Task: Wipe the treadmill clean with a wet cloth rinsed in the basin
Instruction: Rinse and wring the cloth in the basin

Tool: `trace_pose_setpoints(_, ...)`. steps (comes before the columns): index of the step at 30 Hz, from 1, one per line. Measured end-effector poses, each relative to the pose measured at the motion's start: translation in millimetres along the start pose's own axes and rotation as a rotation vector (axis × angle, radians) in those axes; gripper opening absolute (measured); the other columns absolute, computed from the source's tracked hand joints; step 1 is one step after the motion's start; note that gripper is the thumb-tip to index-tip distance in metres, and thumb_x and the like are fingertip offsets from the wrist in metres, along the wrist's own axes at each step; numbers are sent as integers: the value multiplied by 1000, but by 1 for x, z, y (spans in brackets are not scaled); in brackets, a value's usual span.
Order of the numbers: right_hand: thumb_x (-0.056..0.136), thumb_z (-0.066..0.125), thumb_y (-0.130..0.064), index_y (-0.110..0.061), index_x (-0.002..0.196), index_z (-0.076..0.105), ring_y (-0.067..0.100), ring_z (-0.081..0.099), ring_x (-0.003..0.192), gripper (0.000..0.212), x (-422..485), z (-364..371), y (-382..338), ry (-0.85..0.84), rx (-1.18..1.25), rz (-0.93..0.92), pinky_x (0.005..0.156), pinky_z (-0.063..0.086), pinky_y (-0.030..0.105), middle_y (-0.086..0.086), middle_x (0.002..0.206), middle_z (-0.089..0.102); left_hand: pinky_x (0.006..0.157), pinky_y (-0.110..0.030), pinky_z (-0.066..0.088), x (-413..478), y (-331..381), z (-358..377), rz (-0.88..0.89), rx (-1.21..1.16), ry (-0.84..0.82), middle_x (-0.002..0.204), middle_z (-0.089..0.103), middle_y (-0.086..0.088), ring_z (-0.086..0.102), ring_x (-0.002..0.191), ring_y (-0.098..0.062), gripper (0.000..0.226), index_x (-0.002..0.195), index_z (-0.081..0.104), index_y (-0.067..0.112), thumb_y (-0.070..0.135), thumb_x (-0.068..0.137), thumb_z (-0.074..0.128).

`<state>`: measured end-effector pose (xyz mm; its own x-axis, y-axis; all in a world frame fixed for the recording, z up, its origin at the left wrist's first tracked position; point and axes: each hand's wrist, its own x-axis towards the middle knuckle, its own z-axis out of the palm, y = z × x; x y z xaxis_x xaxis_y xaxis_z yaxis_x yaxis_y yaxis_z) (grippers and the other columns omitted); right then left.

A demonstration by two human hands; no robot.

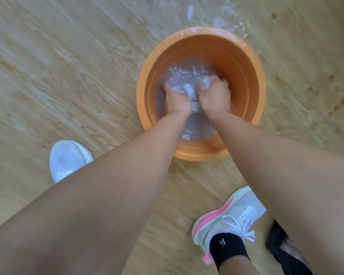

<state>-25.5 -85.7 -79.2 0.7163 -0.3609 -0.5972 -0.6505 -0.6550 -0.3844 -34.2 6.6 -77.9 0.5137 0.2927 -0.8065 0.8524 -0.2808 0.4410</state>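
An orange basin (244, 62) with cloudy water stands on the wooden floor. Both hands are down in the water. My left hand (175, 99) and my right hand (215, 96) sit side by side, each gripping a pale wet cloth (188, 90) bunched between them. A strip of the cloth shows between the wrists. The rest of it is hidden under the fingers and water. No treadmill is in view.
Water splashes (220, 20) wet the wooden floor (68, 66) behind the basin. A white shoe (68, 158) is at the left, and a white and pink shoe (226, 217) with a black sock at the lower right.
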Motion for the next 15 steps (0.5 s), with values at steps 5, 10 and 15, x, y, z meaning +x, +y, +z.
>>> trace_pose_setpoints(5,105,56,-45,-23,77,50,19,58,67,37,-13,6,-18,-43,432,41,58,47,29,3,78,63,71,-34,53,1,16,9,-225,-451,-376,100,74,-9,71,84,-27,39,108,69,18,53,102,53)
trace_pose_setpoints(10,98,60,-32,-23,98,66,31,67,99,11,7,-6,-22,-24,265,2,89,53,39,9,103,74,39,-17,39,-20,24,5,-368,-557,-338,53,53,-2,48,34,-13,47,83,57,15,53,107,46)
trace_pose_setpoints(15,106,60,-35,-17,71,58,18,53,69,40,11,2,-40,-95,306,-37,60,34,28,-1,69,58,35,-11,18,-35,18,-20,-281,-564,-186,54,37,2,25,28,-7,32,104,59,19,44,111,41)
